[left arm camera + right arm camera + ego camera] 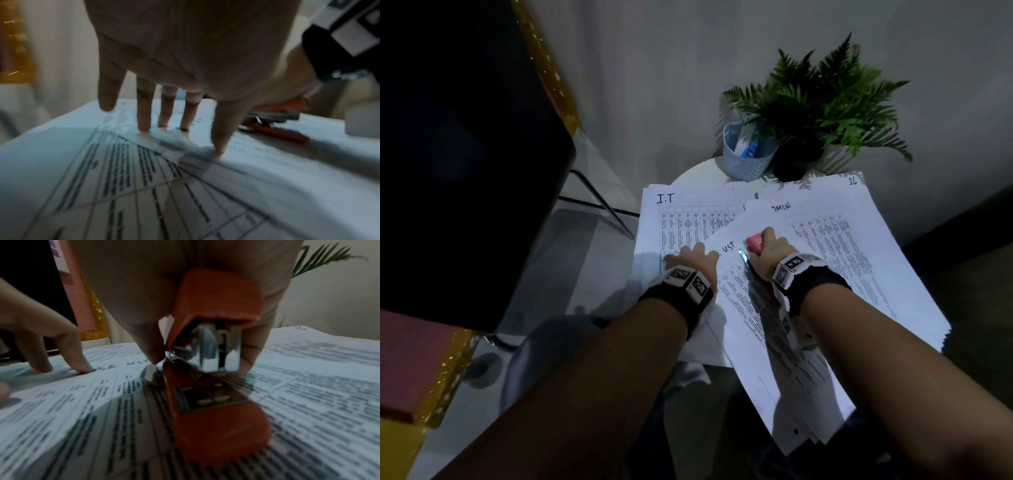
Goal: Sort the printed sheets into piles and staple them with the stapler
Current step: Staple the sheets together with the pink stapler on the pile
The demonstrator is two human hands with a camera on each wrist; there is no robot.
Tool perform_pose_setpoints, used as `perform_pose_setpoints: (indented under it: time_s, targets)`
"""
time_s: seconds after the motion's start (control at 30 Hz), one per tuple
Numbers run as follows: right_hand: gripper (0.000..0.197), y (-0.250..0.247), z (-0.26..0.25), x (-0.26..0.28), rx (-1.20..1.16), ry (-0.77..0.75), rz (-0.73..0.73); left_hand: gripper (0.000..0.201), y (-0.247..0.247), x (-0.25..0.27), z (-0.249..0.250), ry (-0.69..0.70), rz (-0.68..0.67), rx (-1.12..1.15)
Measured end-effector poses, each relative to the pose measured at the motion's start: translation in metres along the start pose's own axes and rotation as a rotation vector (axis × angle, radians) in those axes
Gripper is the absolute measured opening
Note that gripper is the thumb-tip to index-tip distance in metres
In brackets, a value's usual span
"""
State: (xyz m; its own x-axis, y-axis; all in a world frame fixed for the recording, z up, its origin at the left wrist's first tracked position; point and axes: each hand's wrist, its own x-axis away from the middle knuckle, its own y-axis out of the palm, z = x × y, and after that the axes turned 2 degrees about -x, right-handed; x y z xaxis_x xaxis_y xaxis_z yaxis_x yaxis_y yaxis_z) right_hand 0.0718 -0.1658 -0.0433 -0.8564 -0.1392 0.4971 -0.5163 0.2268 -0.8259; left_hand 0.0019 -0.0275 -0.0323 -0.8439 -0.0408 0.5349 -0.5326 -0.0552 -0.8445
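Several printed table sheets cover a small white round table [698, 169]. One pile marked "I.T" [688, 219] lies at the left, another [859, 240] at the right. A slanted sheet [750, 308] lies on top in the middle. My right hand [765, 248] grips a red stapler [755, 244] [213, 369] standing on that sheet near its top corner, base down [218, 426]. My left hand [693, 255] [164, 123] presses straight fingertips [144, 128] on the paper just left of the stapler [275, 123].
A grey woven cup [748, 154] with pens and a dark pot with a green fern [822, 102] stand at the table's far edge. A black chair back [458, 154] rises at the left. Sheets overhang the table's near edge above my lap.
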Motion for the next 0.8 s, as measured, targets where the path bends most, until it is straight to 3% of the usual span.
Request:
perform_pose_setpoints:
  time_s: [0.07, 0.17, 0.4, 0.53, 0.8]
  targets:
    - [0.043, 0.0, 0.001, 0.001, -0.001, -0.003, -0.019, 0.066, 0.004, -0.009, 0.005, 0.013, -0.022, 0.013]
    - [0.036, 0.0, -0.004, -0.001, -0.013, -0.033, -0.012, 0.093, 0.002, -0.021, 0.005, 0.07, -0.181, 0.058]
    - [0.036, 0.0, -0.019, -0.01, -0.033, -0.069, -0.046, 0.072, 0.003, -0.03, 0.003, 0.075, -0.13, 0.022]
    - [0.036, 0.004, -0.018, -0.011, -0.077, -0.041, -0.042, 0.091, 0.009, -0.036, 0.003, 0.131, -0.098, -0.03]
    - [0.035, 0.003, -0.006, -0.007, -0.063, -0.041, -0.036, 0.094, 0.009, -0.037, 0.002, 0.113, -0.11, -0.026]
